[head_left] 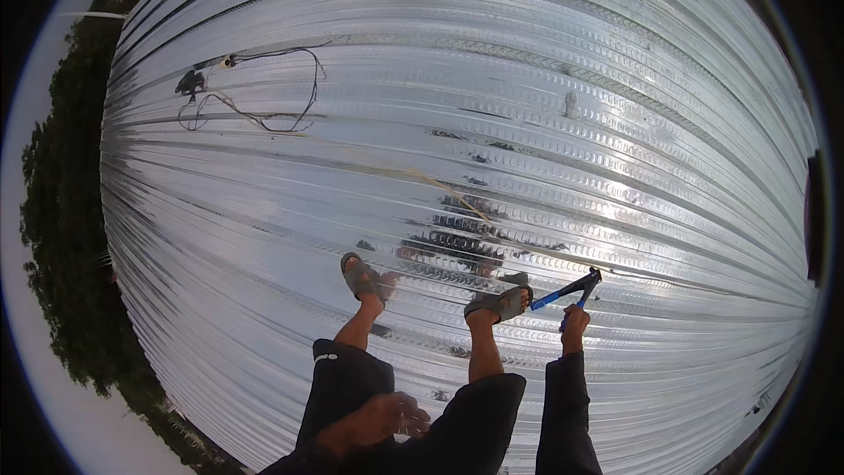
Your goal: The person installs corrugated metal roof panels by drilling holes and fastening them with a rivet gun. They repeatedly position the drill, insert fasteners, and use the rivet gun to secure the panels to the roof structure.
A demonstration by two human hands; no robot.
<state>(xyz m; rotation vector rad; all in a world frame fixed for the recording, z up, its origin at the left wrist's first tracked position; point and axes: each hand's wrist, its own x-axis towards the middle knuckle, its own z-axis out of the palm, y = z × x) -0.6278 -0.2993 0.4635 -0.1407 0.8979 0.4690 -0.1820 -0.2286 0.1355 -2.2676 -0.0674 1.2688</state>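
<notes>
My right hand [576, 324] is closed around one blue grip of a two-handled hand tool [576, 288] with a black head; its exact kind is unclear. The handles are spread, with the second blue-tipped arm reaching left toward my right sandal [503, 303]. The black head is low over the shiny ribbed metal roofing [668, 343]; whether it touches cannot be told. My left hand [387, 418] hovers by my dark shorts, holding nothing, its fingers loosely bent and apart.
My left sandal [359, 276] stands on the ribs. Farther off at left lie a dark object [190, 82] and a looped black cable [314, 92]. A thin yellowish line [440, 183] crosses the sheets. Trees [66, 211] stand beyond the roof's left edge.
</notes>
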